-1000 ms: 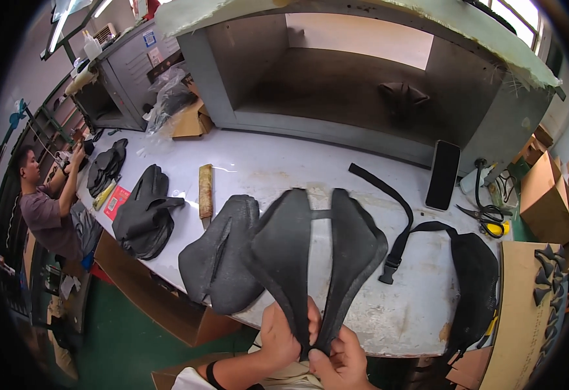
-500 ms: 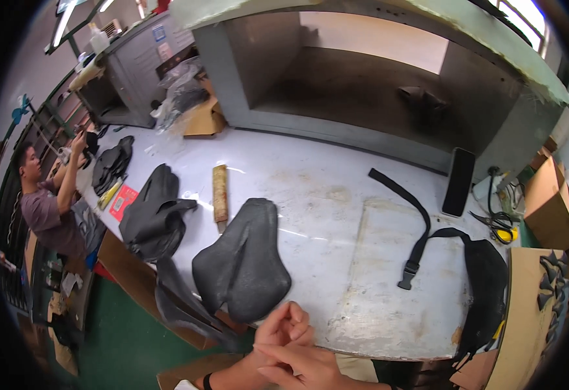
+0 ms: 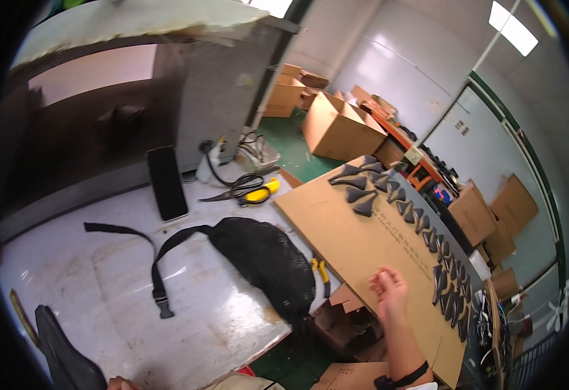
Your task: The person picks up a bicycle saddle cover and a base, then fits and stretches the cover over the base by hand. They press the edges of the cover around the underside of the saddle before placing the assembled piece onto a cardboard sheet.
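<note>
My right hand [image 3: 388, 294] is above a cardboard sheet [image 3: 369, 237] on the right, fingers curled in. Whatever they may hold is too small to make out. Rows of small dark pointed pieces [image 3: 421, 224] lie along the far and right side of the sheet, a little beyond the hand. Of my left hand [image 3: 123, 383] only the knuckles show at the lower edge, close to a dark grey saddle-shaped piece [image 3: 66, 348] on the white table [image 3: 115, 279]. Its fingers are hidden.
On the table lie a black waist pouch [image 3: 265, 257] with strap and buckle, a phone [image 3: 166, 183], black scissors [image 3: 236, 190] and a yellow-handled tool [image 3: 323, 276]. A grey cabinet [image 3: 213, 84] stands behind. Cardboard boxes [image 3: 340, 127] sit on the green floor.
The view has swung to the right. My hands were together by the saddle-shaped piece; now they are apart, the right one reaching out over the cardboard sheet.
</note>
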The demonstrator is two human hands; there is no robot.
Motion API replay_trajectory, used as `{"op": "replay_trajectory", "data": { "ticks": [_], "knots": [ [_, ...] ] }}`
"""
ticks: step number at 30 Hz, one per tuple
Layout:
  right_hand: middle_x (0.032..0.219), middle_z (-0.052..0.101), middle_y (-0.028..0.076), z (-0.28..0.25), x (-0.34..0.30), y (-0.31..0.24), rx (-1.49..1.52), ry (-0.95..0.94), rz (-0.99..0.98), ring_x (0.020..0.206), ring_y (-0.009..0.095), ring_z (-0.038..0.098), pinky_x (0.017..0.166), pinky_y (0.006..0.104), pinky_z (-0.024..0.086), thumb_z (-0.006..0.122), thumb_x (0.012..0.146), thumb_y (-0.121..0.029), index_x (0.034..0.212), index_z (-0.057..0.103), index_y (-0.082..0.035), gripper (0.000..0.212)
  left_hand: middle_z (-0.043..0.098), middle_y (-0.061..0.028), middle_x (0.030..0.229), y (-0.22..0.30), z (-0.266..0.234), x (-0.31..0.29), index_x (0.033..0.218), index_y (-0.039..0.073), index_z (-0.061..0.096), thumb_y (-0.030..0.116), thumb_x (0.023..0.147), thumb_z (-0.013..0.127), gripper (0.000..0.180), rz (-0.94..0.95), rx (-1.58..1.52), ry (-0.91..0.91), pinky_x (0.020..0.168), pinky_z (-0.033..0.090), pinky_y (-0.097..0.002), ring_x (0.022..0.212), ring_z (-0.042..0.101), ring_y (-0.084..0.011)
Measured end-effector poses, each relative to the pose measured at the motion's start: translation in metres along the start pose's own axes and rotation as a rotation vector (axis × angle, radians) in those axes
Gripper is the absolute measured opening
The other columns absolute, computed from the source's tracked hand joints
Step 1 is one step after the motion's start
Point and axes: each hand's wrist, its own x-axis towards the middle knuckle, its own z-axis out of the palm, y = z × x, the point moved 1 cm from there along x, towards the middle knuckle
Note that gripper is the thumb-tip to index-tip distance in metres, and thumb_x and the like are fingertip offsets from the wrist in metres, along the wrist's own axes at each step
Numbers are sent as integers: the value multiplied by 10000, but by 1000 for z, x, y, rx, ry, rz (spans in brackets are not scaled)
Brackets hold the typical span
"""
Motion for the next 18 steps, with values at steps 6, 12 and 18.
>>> {"op": "replay_trajectory", "data": {
  "ticks": [6,12,18],
  "knots": [
    [946,560,95,-239,110,46,302,689,69,791,201,605,672,319,542,576,908,-167,1127,473,-21,283,412,16,554,4,8,-1,727,41,496,160,981,490,281,-72,26,-2,445,270,-222,479,340,-57],
    [998,524,108,-276,93,36,582,1019,69,741,219,605,637,347,563,559,926,-294,1211,315,11,483,446,8,579,14,16,-7,721,40,501,175,978,505,290,-107,57,40,480,295,-225,515,372,-60],
    [431,277,-51,-321,114,9,676,810,427,395,119,355,467,257,388,553,888,-525,562,280,-162,559,449,9,575,21,26,-7,738,47,510,184,976,507,275,-158,-11,32,451,289,-218,487,376,-59]
  ]
}}
